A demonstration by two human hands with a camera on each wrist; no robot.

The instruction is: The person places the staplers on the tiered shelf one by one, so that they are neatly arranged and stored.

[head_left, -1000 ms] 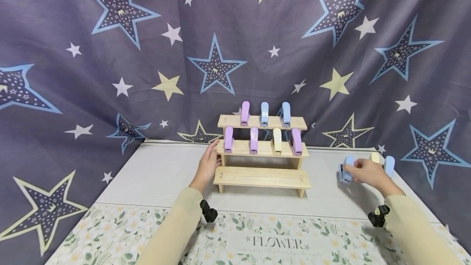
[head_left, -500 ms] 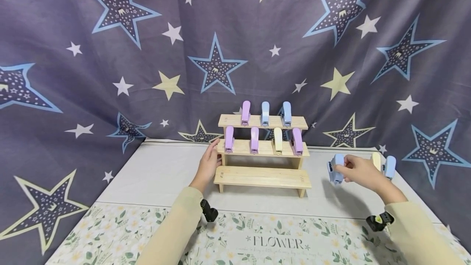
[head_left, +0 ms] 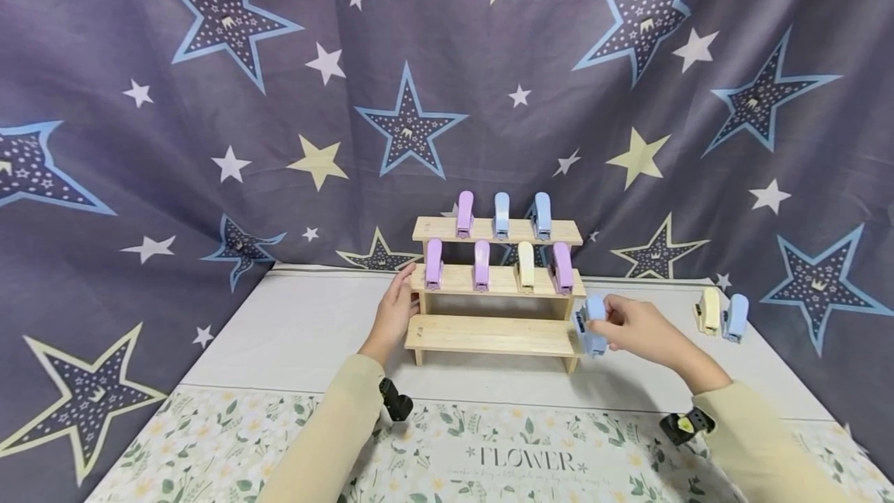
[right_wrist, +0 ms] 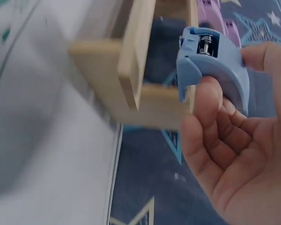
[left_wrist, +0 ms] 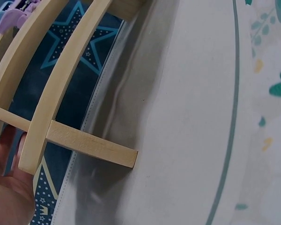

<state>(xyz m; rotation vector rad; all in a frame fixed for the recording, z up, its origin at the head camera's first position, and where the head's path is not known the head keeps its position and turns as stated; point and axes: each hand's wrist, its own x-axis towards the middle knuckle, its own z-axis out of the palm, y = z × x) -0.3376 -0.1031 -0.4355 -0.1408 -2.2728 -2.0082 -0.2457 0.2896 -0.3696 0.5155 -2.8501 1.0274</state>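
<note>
In the head view my right hand (head_left: 639, 328) pinches a light-blue hole punch (head_left: 594, 324), a small arched one, off the right end of the lowest shelf. Close up in the right wrist view, thumb and fingers grip the punch (right_wrist: 213, 63), its spring and metal pin showing. My left hand (head_left: 394, 313) rests against the left end of the wooden stepped rack (head_left: 496, 334); its fingers lie straight behind the wood in the left wrist view. A purple punch (head_left: 464, 216) and two blue ones stand on the top shelf. On the middle shelf are purple punches and a yellow one (head_left: 525, 266).
A yellow punch (head_left: 708, 310) and a blue punch (head_left: 735, 318) stand at the far right of the white table surface (head_left: 314, 324). A flower-print mat (head_left: 230, 441) covers the front. The star-patterned curtain (head_left: 293, 99) hangs behind the rack.
My right hand has carried the blue hole punch leftward from near the two at the far right to the lowest shelf's right end. The left hand stays at the rack.
</note>
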